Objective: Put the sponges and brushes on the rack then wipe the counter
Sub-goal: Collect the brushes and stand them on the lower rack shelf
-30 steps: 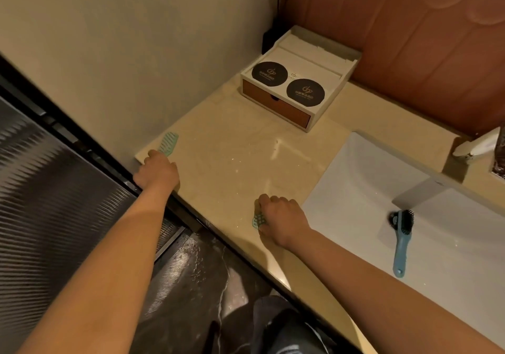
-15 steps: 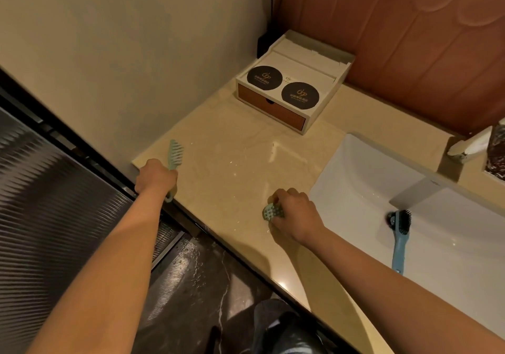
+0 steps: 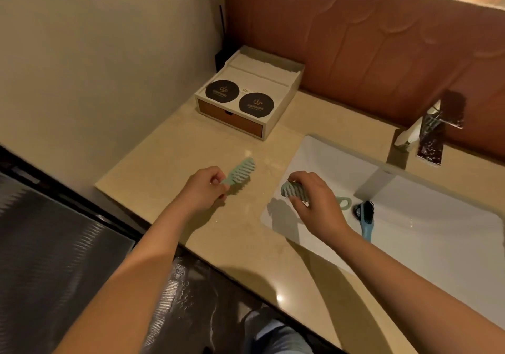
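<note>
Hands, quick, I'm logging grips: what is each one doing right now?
Left hand: closed, holding the green comb brush by its handle.
Right hand: closed, holding the green loop-handled brush.

Both bare forearms reach fwd from the bottom edge, one from lower left, one from lower right, converging. The left hand [image 3: 203, 189] is fisted, back of hand up, fingers curled round the handle of a pale green comb-brush [image 3: 239, 173]. The right hand [image 3: 318, 203] is palm down, fingers & thumb curled over a green bristle brush [image 3: 294, 191]. Hands near each other, not touching
</note>
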Demonstrator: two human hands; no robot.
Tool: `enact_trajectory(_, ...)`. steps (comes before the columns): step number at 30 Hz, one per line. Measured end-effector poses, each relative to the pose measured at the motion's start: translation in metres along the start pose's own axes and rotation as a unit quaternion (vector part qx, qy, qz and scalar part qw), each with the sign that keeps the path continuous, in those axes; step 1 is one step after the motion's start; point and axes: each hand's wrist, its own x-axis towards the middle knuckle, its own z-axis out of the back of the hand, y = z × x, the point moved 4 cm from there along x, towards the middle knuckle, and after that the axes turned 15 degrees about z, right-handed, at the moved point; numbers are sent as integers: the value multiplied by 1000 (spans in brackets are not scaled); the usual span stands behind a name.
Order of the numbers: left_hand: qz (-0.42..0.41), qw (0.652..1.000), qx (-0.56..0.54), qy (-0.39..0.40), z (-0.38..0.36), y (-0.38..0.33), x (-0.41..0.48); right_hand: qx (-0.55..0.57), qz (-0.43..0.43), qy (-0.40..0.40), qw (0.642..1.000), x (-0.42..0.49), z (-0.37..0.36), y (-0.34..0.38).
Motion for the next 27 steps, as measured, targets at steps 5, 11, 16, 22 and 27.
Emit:
enact_trajectory(5, -73, 994, 34, 71, -46, -41, -27, -2, 18, -49, 999, -20, 36, -13)
enact_trajectory(11, -158, 980, 92, 77, -99, -84, -56, 23, -38, -140, 989, -50, 83, -37)
enact_trajectory(16, -85, 974, -70, 200, -151, -107, -81, 133, -142, -275, 941, -84, 124, -57)
enact_trajectory(22, -122, 967, -20, 223, -208, -138, -109, 272, -250, -369, 853, -122, 162, -81)
enact_trajectory(27, -130, 961, 10, 243, -256, -159, -131, 425, -335, -468, 699, -156, 179, -115)
